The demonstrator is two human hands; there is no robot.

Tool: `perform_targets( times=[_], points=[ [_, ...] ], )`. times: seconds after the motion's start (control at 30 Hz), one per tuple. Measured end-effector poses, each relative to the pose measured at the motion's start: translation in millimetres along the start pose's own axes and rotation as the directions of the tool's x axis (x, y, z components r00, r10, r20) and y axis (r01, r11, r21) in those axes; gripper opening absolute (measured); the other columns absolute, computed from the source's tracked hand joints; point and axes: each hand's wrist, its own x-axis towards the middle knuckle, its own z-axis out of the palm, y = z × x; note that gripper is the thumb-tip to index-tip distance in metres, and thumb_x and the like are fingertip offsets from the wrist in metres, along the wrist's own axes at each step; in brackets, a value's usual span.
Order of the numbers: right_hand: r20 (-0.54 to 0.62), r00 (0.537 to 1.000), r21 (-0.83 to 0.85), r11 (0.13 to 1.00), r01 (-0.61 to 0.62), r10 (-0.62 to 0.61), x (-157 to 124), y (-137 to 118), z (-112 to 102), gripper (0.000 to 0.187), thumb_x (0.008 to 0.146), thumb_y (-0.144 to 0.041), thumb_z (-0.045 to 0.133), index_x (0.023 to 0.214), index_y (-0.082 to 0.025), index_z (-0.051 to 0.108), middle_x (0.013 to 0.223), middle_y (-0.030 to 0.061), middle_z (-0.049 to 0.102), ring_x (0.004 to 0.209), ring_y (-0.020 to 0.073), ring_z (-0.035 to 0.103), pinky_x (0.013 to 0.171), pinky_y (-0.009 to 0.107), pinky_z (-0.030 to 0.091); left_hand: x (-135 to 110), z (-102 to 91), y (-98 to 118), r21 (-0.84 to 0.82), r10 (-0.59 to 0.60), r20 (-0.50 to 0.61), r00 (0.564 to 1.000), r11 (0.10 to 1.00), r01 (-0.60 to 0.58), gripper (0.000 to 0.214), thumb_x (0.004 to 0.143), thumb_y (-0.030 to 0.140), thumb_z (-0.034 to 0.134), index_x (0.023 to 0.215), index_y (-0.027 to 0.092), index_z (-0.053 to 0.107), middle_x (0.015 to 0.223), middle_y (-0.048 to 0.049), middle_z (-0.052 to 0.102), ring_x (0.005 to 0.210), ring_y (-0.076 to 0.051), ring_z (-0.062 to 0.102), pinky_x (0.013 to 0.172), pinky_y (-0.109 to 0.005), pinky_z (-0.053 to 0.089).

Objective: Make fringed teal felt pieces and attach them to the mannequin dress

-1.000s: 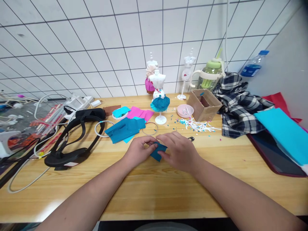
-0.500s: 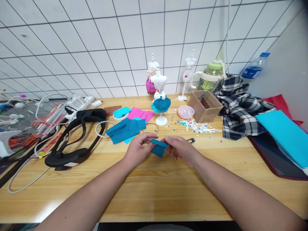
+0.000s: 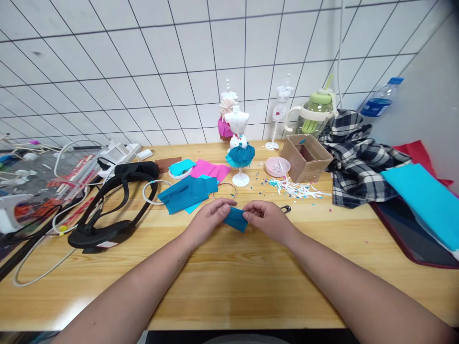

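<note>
A small teal piece of crepe paper [image 3: 235, 220] is stretched between my two hands, above the wooden table. My left hand [image 3: 212, 216] pinches its left end between thumb and fingers. At its upper right corner, my right hand [image 3: 263, 217] grips the paper with thumb and forefinger. Beyond the hands stands a white miniature dress form [image 3: 237, 122] wearing a teal ruffled skirt [image 3: 241, 156]. A larger teal sheet [image 3: 188, 193] lies to the left of it. Beside my right hand a dark looped handle [image 3: 286, 209] peeks out, the rest hidden.
A brown box [image 3: 306, 160], a pink dish [image 3: 278, 166] and paper scraps [image 3: 296, 187] lie at back right. Two more dress forms stand by the tiled wall. A black headset [image 3: 111, 210] with cables is at left; a plaid cloth [image 3: 358, 162] and blue sheets [image 3: 423, 200] are at right.
The teal piece, with its top edge folded over earlier, now shows a flatter face. My right fingers have shifted to pinch its upper right corner. My left thumb has moved up slightly.
</note>
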Motion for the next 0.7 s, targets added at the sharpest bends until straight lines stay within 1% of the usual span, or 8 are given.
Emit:
perform_targets(
  times=[0.07, 0.17, 0.27, 0.33, 0.43, 0.5, 0.6, 0.7],
  points=[
    [-0.017, 1.000, -0.037, 0.999, 0.007, -0.008, -0.6, -0.5, -0.3, 0.016, 0.077, -0.032, 0.061, 0.083, -0.018, 0.066, 0.071, -0.0003, 0.064, 0.061, 0.0120, 0.054, 0.057, 0.024, 0.041, 0.6, 0.5, 0.2, 0.039, -0.027, 0.058, 0.998, 0.999, 0.024, 0.038, 0.074, 0.047, 0.070, 0.090, 0.013, 0.067, 0.085, -0.0061, 0.070, 0.078, -0.019, 0.064, 0.072, -0.029, 0.049],
    [-0.029, 0.999, 0.048, 0.999, 0.017, -0.015, -1.8, -3.2, 0.6, 0.019, 0.077, -0.035, 0.061, 0.086, -0.018, 0.065, 0.075, 0.0002, 0.065, 0.064, 0.0120, 0.055, 0.059, 0.024, 0.043, 1.3, 2.5, 0.1, 0.025, -0.041, 0.040, 0.998, 0.999, 0.040, 0.029, 0.071, 0.041, 0.074, 0.076, 0.014, 0.064, 0.072, -0.0024, 0.068, 0.067, -0.015, 0.063, 0.067, -0.027, 0.049],
    [0.018, 0.999, 0.219, 0.975, -0.047, 0.044, -2.6, -5.5, 3.7, 0.028, 0.074, -0.039, 0.064, 0.093, -0.018, 0.061, 0.077, -0.0004, 0.063, 0.063, 0.0117, 0.056, 0.055, 0.023, 0.042, 1.9, 3.7, -0.1, -0.022, -0.006, -0.022, 1.000, 1.000, 0.006, 0.027, 0.071, 0.040, 0.073, 0.078, 0.015, 0.064, 0.073, -0.0014, 0.069, 0.067, -0.015, 0.063, 0.067, -0.028, 0.050],
    [0.043, 0.995, 0.235, 0.967, -0.096, 0.088, -2.4, -5.1, 5.8, 0.027, 0.070, -0.036, 0.068, 0.089, -0.019, 0.060, 0.069, -0.0026, 0.060, 0.059, 0.0114, 0.054, 0.050, 0.022, 0.040, 2.2, 3.6, -0.4, -0.025, 0.008, -0.049, 0.999, 1.000, -0.009, 0.026, 0.071, 0.039, 0.073, 0.079, 0.016, 0.064, 0.074, -0.0012, 0.069, 0.066, -0.015, 0.064, 0.066, -0.028, 0.050],
    [0.015, 0.995, 0.234, 0.967, -0.102, 0.101, -0.8, -2.4, 6.5, 0.021, 0.067, -0.031, 0.068, 0.083, -0.019, 0.060, 0.063, -0.0041, 0.056, 0.056, 0.0108, 0.051, 0.047, 0.021, 0.038, 2.4, 3.0, -0.9, -0.008, 0.018, -0.076, 0.997, 1.000, -0.018, 0.025, 0.070, 0.037, 0.073, 0.081, 0.016, 0.064, 0.071, -0.0005, 0.068, 0.065, -0.015, 0.063, 0.064, -0.026, 0.049],
    [0.010, 0.996, 0.272, 0.958, -0.089, 0.089, 0.4, -0.8, 5.2, 0.024, 0.067, -0.030, 0.067, 0.087, -0.019, 0.061, 0.065, -0.0037, 0.057, 0.055, 0.0106, 0.050, 0.045, 0.021, 0.037, 2.4, 2.1, -1.3, -0.032, 0.035, -0.075, 0.997, 0.999, -0.037, 0.025, 0.070, 0.034, 0.074, 0.085, 0.016, 0.066, 0.073, -0.0012, 0.069, 0.069, -0.015, 0.063, 0.066, -0.027, 0.049],
    [0.050, 0.998, 0.325, 0.944, -0.062, 0.048, 1.0, 0.2, 2.6, 0.032, 0.068, -0.030, 0.067, 0.098, -0.020, 0.061, 0.075, -0.0016, 0.061, 0.057, 0.0103, 0.051, 0.042, 0.019, 0.037, 2.6, 0.0, -3.7, -0.102, 0.052, -0.075, 0.996, 0.993, -0.060, 0.022, 0.070, 0.030, 0.073, 0.087, 0.017, 0.069, 0.083, -0.0031, 0.071, 0.077, -0.016, 0.064, 0.073, -0.028, 0.049],
    [0.067, 0.998, 0.353, 0.935, -0.041, 0.019, 0.7, -0.1, 1.3, 0.029, 0.068, -0.028, 0.066, 0.096, -0.020, 0.062, 0.085, 0.0014, 0.065, 0.064, 0.0115, 0.055, 0.042, 0.017, 0.038, 3.0, -2.4, -8.1, -0.132, 0.045, -0.104, 0.994, 0.990, -0.059, 0.016, 0.071, 0.025, 0.071, 0.085, 0.018, 0.072, 0.086, -0.0043, 0.072, 0.079, -0.017, 0.065, 0.076, -0.029, 0.050]
  ],
)
